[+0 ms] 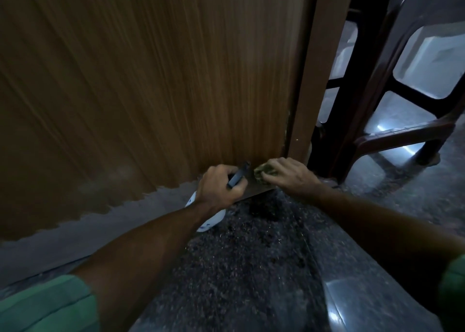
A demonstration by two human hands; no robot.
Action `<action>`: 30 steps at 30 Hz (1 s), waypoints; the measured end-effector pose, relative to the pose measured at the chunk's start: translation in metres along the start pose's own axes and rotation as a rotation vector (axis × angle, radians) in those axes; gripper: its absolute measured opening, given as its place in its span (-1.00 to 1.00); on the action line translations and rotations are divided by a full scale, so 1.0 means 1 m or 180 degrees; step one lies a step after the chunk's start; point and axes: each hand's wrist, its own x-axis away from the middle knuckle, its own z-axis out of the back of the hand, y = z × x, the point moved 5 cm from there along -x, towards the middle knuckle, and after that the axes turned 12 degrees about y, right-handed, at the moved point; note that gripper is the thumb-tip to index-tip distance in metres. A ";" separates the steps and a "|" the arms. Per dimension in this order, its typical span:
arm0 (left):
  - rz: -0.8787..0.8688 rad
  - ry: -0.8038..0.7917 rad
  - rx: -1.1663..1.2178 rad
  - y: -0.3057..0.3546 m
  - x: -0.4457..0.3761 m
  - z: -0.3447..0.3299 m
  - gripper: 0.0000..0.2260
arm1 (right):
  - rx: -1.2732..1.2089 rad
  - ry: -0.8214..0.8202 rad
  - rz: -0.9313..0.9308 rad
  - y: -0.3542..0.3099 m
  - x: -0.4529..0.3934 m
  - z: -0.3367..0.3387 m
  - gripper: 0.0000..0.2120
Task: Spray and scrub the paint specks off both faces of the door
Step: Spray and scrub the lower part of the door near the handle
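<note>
The brown wooden door (156,85) fills most of the view, its face towards me and its edge at the right. My left hand (219,187) grips a spray bottle (210,221) by its dark trigger head, near the door's bottom corner; the white body hangs below my wrist. My right hand (289,174) holds a green scrub pad (264,172) and presses it against the lower corner of the door. A pale, jagged worn strip runs along the door's bottom edge at the left.
A dark wooden chair frame (392,135) stands just right of the door edge. The floor (251,269) is dark speckled stone, with a polished step edge at the lower right. Green sleeves show at both lower corners.
</note>
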 end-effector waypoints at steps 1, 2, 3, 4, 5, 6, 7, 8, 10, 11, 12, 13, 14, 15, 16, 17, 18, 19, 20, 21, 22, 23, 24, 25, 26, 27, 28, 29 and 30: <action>0.0026 0.0008 -0.0019 0.000 0.000 0.000 -0.68 | -0.0098 -0.0269 0.0157 -0.005 0.007 -0.008 -0.58; 0.0063 0.0018 -0.0038 -0.001 0.001 0.000 -0.68 | -0.0133 -0.0569 0.0241 -0.009 0.012 -0.016 -0.51; 0.0086 0.0016 -0.0051 -0.002 0.001 0.000 -0.68 | -0.0109 -0.0814 0.0228 -0.011 0.015 -0.021 -0.41; 0.0091 0.0011 -0.0060 -0.002 0.002 0.000 -0.68 | -0.0074 -0.0909 0.0151 -0.013 0.012 -0.023 -0.33; 0.0069 0.0007 -0.0063 -0.001 0.003 0.000 -0.68 | -0.0072 -0.0774 0.0035 -0.017 0.003 -0.021 -0.31; 0.0048 0.0008 -0.0058 -0.001 0.004 0.000 -0.68 | -0.0122 -0.0412 -0.0114 -0.022 -0.010 -0.015 -0.37; 0.0047 0.0031 -0.0054 -0.002 0.004 0.001 -0.69 | -0.0216 0.0066 -0.0277 -0.026 -0.025 -0.008 -0.49; 0.0080 0.0092 -0.0057 -0.003 0.005 0.003 -0.70 | -0.0284 0.0499 -0.0387 -0.028 -0.040 0.000 -0.62; 0.0176 0.0297 -0.0013 -0.008 0.006 0.011 -0.68 | -0.0300 0.0899 -0.0270 -0.030 -0.052 0.003 -0.77; 0.0189 0.0374 0.0032 -0.010 0.007 0.015 -0.65 | -0.0275 0.0755 -0.0005 -0.034 -0.046 -0.004 -0.78; 0.0174 0.0405 0.0057 -0.011 0.009 0.019 -0.63 | -0.0250 0.0434 0.0322 -0.038 -0.035 -0.016 -0.78; 0.0165 0.0413 0.0073 -0.012 0.010 0.023 -0.61 | -0.0209 0.0027 0.0598 -0.040 -0.019 -0.028 -0.80; 0.0162 0.0410 0.0091 -0.013 0.012 0.026 -0.60 | -0.0144 -0.0279 0.0760 -0.039 -0.004 -0.035 -0.82; 0.0152 0.0391 0.0106 -0.014 0.014 0.029 -0.58 | -0.0068 -0.0467 0.0804 -0.036 0.004 -0.035 -0.80; 0.0144 0.0375 0.0098 -0.014 0.016 0.032 -0.57 | 0.0011 -0.0548 0.0775 -0.033 0.005 -0.032 -0.77; 0.0117 0.0362 0.0069 -0.015 0.016 0.035 -0.57 | 0.0045 -0.0477 0.0686 -0.032 -0.002 -0.025 -0.77; 0.0085 0.0352 0.0042 -0.018 0.016 0.039 -0.57 | 0.0003 -0.0299 0.0547 -0.031 -0.013 -0.017 -0.77; 0.0069 0.0363 0.0036 -0.021 0.017 0.043 -0.59 | -0.0095 -0.0068 0.0306 -0.033 -0.027 -0.008 -0.73; 0.0063 0.0378 0.0033 -0.023 0.017 0.047 -0.60 | -0.0188 0.0197 0.0023 -0.033 -0.038 -0.001 -0.69; 0.0065 0.0392 0.0031 -0.025 0.018 0.050 -0.61 | -0.0247 0.0406 -0.0177 -0.036 -0.048 0.004 -0.66; 0.0064 0.0404 0.0035 -0.028 0.019 0.054 -0.61 | -0.0266 0.0553 -0.0207 -0.040 -0.053 0.004 -0.66; 0.0053 0.0409 0.0046 -0.030 0.020 0.057 -0.62 | -0.0285 0.0570 -0.0083 -0.044 -0.055 0.001 -0.69; 0.0046 0.0422 0.0051 -0.031 0.021 0.061 -0.62 | -0.0323 0.0433 0.0186 -0.049 -0.054 -0.005 -0.71; 0.0050 0.0436 0.0042 -0.032 0.023 0.064 -0.62 | -0.0358 0.0205 0.0532 -0.053 -0.050 -0.013 -0.71; 0.0050 0.0422 0.0031 -0.033 0.024 0.067 -0.62 | -0.0378 -0.0108 0.0839 -0.058 -0.045 -0.020 -0.68; 0.0058 0.0397 0.0042 -0.034 0.026 0.071 -0.62 | -0.0343 -0.0448 0.1038 -0.061 -0.041 -0.026 -0.61; 0.0058 0.0384 0.0048 -0.036 0.028 0.073 -0.62 | -0.0294 -0.0705 0.1083 -0.064 -0.042 -0.029 -0.54; 0.0052 0.0377 0.0043 -0.037 0.029 0.075 -0.61 | -0.0199 -0.0747 0.0993 -0.068 -0.048 -0.027 -0.48; 0.0060 0.0369 0.0043 -0.038 0.031 0.079 -0.61 | -0.0174 -0.0574 0.0807 -0.073 -0.058 -0.022 -0.47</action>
